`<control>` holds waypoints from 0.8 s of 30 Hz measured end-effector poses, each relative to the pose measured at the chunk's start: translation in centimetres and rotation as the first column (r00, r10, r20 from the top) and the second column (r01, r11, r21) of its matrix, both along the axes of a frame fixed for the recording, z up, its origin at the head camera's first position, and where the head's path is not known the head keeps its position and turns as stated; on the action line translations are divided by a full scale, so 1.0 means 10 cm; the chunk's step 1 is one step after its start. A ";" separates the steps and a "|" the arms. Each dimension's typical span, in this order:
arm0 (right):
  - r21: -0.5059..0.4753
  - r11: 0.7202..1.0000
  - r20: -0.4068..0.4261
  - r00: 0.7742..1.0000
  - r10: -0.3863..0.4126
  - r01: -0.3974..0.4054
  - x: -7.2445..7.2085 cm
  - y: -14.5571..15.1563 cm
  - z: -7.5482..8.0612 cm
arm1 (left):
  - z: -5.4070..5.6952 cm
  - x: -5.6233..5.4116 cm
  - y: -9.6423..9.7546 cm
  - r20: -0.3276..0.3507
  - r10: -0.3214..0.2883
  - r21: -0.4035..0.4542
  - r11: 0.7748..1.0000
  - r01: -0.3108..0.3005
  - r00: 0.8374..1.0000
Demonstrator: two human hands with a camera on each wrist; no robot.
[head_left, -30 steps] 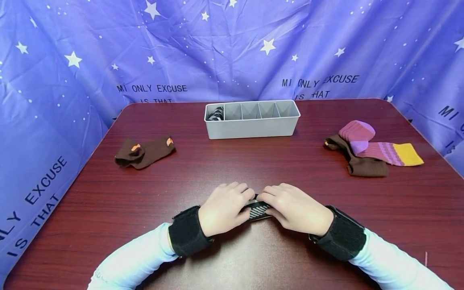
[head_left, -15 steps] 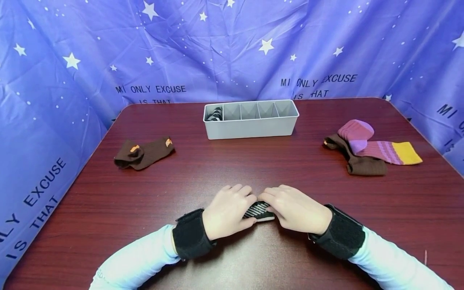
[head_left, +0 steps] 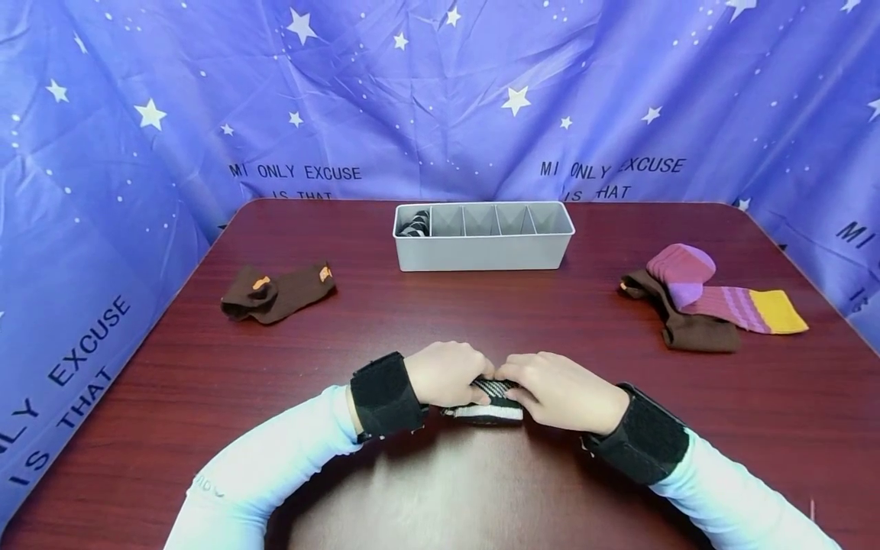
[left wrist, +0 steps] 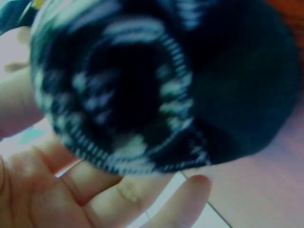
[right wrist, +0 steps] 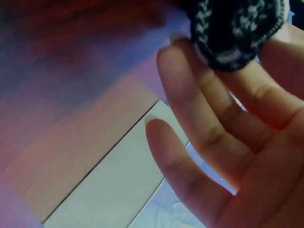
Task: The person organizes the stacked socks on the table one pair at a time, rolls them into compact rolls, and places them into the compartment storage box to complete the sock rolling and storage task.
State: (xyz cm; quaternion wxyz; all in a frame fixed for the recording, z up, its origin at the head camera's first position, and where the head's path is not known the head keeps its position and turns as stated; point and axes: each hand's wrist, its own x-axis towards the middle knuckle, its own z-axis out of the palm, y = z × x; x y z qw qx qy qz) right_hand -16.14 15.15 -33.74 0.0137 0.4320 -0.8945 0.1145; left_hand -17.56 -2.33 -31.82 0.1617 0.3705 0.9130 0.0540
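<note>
A black-and-white patterned sock, rolled into a bundle, lies between both hands near the front of the table. My left hand grips its left end, thumb on the near side and fingers over the top. From the right, my right hand pinches it between thumb and fingers. In the left wrist view the end of the rolled sock shows a spiral with a dark hollow centre. Part of the sock shows at the top of the right wrist view, above partly bent fingers.
A grey divided box stands at the back, a black-and-white rolled sock in its leftmost compartment. One brown sock lies at left. At right, a pink, purple and yellow sock overlaps another brown sock.
My left hand has turned and shifted slightly over the sock, its fingers more bent. The rolled sock now shows a white band along its near side. The head view has tilted a little.
</note>
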 end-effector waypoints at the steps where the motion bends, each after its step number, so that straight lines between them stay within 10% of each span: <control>1: -0.009 1.000 -0.006 1.000 -0.008 0.008 0.00 0.00 0.00 | -0.01 0.00 0.00 -0.006 -0.001 -0.007 1.000 0.000 1.000; 13: -0.065 0.998 -0.187 0.982 -0.022 0.010 0.20 -0.10 0.05 | -0.03 -0.15 -0.02 0.115 0.129 0.049 0.990 -0.135 0.985; 24: 0.115 0.993 -0.239 0.971 -0.008 0.036 0.20 -0.35 0.00 | -0.09 -0.18 -0.12 -0.002 0.194 0.059 0.979 -0.193 0.981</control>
